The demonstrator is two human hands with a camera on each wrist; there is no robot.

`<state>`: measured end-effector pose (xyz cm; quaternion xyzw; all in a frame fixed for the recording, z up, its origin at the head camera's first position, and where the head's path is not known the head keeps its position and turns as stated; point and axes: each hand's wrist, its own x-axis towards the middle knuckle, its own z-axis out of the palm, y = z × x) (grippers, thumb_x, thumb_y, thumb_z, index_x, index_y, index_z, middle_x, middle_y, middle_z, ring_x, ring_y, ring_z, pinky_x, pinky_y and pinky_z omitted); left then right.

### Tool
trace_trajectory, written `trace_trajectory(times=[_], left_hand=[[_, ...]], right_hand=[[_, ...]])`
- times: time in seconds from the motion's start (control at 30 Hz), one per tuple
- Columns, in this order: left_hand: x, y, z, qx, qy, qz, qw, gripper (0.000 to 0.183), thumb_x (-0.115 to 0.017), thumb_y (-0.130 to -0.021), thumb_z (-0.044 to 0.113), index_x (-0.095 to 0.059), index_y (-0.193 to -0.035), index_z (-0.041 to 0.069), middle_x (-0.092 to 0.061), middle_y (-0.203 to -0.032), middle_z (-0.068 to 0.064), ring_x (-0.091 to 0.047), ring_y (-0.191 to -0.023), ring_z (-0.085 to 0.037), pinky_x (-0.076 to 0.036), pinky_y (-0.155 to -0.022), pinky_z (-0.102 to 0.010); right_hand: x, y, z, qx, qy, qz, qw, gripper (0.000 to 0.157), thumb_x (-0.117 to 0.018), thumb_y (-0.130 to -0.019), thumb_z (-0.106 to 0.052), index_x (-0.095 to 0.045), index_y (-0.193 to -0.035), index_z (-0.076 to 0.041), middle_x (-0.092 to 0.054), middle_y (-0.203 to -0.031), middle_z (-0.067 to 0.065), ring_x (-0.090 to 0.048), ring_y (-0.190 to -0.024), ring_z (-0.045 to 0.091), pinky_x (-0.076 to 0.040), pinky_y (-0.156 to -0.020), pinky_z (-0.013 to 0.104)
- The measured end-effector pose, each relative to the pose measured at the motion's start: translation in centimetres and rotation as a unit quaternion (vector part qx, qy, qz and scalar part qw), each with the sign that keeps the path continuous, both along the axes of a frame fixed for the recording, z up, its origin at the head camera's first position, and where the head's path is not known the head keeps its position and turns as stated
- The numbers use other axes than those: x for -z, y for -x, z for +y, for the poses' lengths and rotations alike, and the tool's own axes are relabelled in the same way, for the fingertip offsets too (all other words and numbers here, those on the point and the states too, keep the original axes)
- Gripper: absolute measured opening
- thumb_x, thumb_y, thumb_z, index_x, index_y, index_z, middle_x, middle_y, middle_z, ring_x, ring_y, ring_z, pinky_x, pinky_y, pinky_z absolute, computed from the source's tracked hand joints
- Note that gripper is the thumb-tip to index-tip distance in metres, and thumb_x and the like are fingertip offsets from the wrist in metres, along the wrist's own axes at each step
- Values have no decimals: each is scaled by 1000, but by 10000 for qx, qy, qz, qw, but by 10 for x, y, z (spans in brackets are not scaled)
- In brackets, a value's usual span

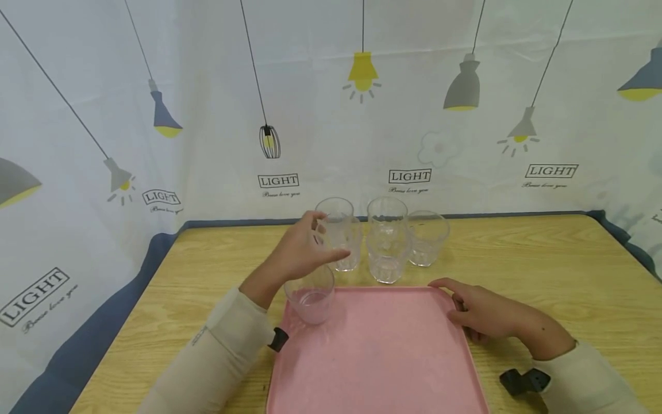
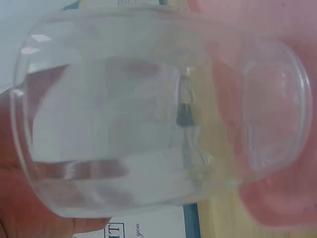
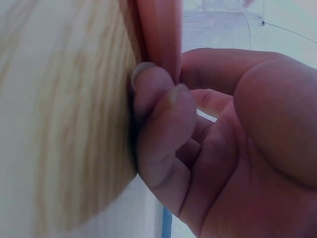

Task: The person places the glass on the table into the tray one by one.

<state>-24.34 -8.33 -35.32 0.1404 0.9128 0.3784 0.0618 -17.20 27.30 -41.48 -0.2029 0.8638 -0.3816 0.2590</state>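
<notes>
A clear glass stands upright on the back left corner of the pink tray; it fills most of the left wrist view. Just beyond it, my left hand is at a clear glass in the back group, with thumb and fingers spread wide. The fingertips lie at that glass's left side and the thumb crosses in front of it. My right hand grips the tray's back right corner, index finger along the rim and the other fingers curled at the edge, as the right wrist view shows.
Several more clear glasses stand close together behind the tray, among them a middle pair overlapping in view and a right one. The wooden table ends at a white curtain printed with lamps.
</notes>
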Motion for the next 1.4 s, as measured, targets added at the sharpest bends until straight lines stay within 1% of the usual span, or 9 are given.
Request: trace_trajectory(times=[0.1,0.27,0.4,0.63,0.77,0.97,1.07,1.27,1.4], left_hand=[[-4,-4,1,-36,-106,89,9999,98,-82,-74,58,-35,-149,17,-57,-131,-6,-61,-112,-22,-55,-89,-43],[-13,-11,3,-82,-348,202,9992,97,-83,-73,57,-35,-149,18,-54,-135,-1,-56,-119,-19,-54,-90,-41],[-22,-19,2,-138,-453,317,9984,96,-83,-74,57,-35,-149,20,-54,-138,5,-56,-118,-17,-54,-90,-40],[-40,-38,1,31,-520,516,9973,94,-83,-73,57,-38,-148,22,-56,-136,11,-56,-116,-15,-54,-88,-38],[-47,-50,0,127,-496,514,9974,91,-84,-74,53,-40,-148,23,-56,-136,11,-58,-114,-14,-54,-89,-37],[-52,-67,-5,361,-612,523,9961,86,-87,-73,47,-44,-144,27,-58,-131,14,-60,-107,-10,-54,-91,-35],[-52,-76,-8,494,-620,576,9952,85,-88,-72,47,-46,-143,27,-60,-130,13,-61,-104,-8,-54,-91,-36],[-52,-95,-16,731,-601,431,9946,87,-90,-69,45,-47,-143,30,-62,-129,13,-63,-104,-7,-54,-91,-35],[-49,-109,-24,867,-553,433,9938,88,-93,-66,41,-48,-141,29,-63,-127,14,-63,-104,-6,-55,-91,-35]], right_hand=[[1,0,0,40,-8,-67,10000,57,-53,-101,-9,-28,-153,-8,-53,-76,7,-55,-49,16,-50,-45,32],[0,1,0,59,-14,-83,9999,58,-54,-101,-9,-28,-153,-7,-54,-78,7,-56,-51,17,-52,-46,34],[0,1,0,31,-7,-93,10000,58,-54,-101,-9,-28,-153,-7,-54,-78,7,-56,-51,17,-52,-46,33],[0,0,0,25,-17,-82,10000,58,-54,-101,-9,-28,-153,-8,-54,-80,8,-56,-52,17,-52,-47,34],[0,1,0,-9,5,-40,10000,57,-54,-101,-9,-29,-152,-8,-55,-80,7,-56,-51,16,-52,-46,33],[0,1,0,-29,5,50,10000,56,-53,-101,-8,-30,-152,-8,-55,-78,7,-56,-49,15,-51,-45,32],[0,2,-1,-20,-27,44,10000,56,-53,-100,-8,-31,-151,-8,-55,-78,7,-56,-49,15,-51,-45,32],[-1,1,-1,51,-94,-29,9999,57,-54,-101,-9,-30,-152,-9,-55,-79,7,-56,-51,16,-51,-45,32],[0,1,0,48,-60,-45,10000,57,-54,-100,-8,-30,-152,-9,-56,-79,7,-56,-50,16,-51,-45,32]])
